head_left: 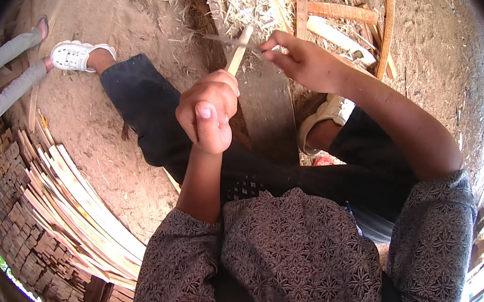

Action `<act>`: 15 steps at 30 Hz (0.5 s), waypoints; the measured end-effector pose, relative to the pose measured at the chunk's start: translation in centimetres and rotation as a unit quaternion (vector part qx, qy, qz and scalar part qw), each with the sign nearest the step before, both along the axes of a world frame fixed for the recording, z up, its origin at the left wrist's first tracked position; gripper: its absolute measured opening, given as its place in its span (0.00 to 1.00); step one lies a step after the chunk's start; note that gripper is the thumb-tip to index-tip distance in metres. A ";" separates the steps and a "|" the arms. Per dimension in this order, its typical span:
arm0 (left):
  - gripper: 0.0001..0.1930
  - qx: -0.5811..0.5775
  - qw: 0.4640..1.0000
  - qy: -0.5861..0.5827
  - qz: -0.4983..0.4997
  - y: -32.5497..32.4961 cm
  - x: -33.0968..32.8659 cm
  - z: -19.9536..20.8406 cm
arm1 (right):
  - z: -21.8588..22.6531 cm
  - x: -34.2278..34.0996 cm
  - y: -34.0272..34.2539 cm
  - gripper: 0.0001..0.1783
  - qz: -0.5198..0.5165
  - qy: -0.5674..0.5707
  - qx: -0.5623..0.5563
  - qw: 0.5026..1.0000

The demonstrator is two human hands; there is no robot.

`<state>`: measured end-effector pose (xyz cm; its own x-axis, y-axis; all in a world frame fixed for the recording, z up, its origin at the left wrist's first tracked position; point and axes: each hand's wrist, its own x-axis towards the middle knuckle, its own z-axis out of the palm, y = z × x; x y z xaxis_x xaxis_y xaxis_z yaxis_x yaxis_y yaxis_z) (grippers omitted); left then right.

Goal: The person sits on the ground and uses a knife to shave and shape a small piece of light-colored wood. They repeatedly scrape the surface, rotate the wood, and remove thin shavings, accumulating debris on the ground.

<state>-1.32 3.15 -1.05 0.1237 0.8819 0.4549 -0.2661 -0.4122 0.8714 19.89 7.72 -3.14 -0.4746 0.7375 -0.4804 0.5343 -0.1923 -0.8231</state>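
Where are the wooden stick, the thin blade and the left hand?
Wooden stick (235,61): head view, lower visible shaft.
Thin blade (222,39): head view, its left portion.
Left hand (208,110): head view, middle of the fist.

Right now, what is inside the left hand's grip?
A pale wooden stick extends out of the left hand's grip; the portion within is covered, so its lower end cannot be seen.

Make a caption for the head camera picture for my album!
Left hand grips a slim pale wooden stick; right hand holds a thin grey blade across it.
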 end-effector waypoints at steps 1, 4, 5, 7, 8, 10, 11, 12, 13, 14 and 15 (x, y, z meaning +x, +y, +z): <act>0.24 0.003 1.000 -0.013 0.004 0.0 -0.2 -0.2 | 2.2 -0.7 0.1 0.15 0.032 0.023 -0.046 0.998; 0.23 0.014 1.000 -0.019 -0.010 0.3 0.3 0.1 | -4.4 1.9 -0.1 0.15 -0.053 -0.033 0.025 0.998; 0.24 0.018 1.000 -0.013 -0.009 0.5 0.3 0.0 | -4.5 2.9 1.1 0.15 -0.015 -0.135 0.019 0.991; 0.24 0.011 1.000 -0.012 0.009 0.4 0.4 0.1 | -3.4 2.3 0.5 0.15 -0.007 -0.078 0.030 0.996; 0.25 0.004 1.000 -0.010 0.019 0.2 0.2 0.1 | -2.1 1.3 0.0 0.15 -0.002 -0.048 0.032 0.998; 0.25 0.004 1.000 -0.014 0.025 0.1 0.0 -0.2 | -1.5 0.2 -0.2 0.16 0.008 0.002 0.028 1.000; 0.25 0.002 1.000 -0.018 0.022 -0.1 0.0 -0.1 | -2.3 0.4 -0.3 0.17 -0.010 -0.012 0.037 0.999; 0.26 -0.002 1.000 -0.013 0.013 -0.4 0.1 0.0 | -3.5 0.8 -0.3 0.17 -0.027 -0.027 0.045 0.998; 0.26 0.000 1.000 -0.006 0.011 -0.2 0.0 -0.1 | -3.8 1.4 1.0 0.16 -0.040 -0.122 0.046 0.991; 0.26 0.003 1.000 0.001 0.008 0.0 0.1 -0.1 | -4.1 1.7 1.4 0.17 -0.030 -0.102 0.037 0.994; 0.25 0.010 1.000 0.005 0.013 0.2 0.3 0.0 | -4.3 2.2 0.9 0.17 -0.023 -0.085 0.031 0.996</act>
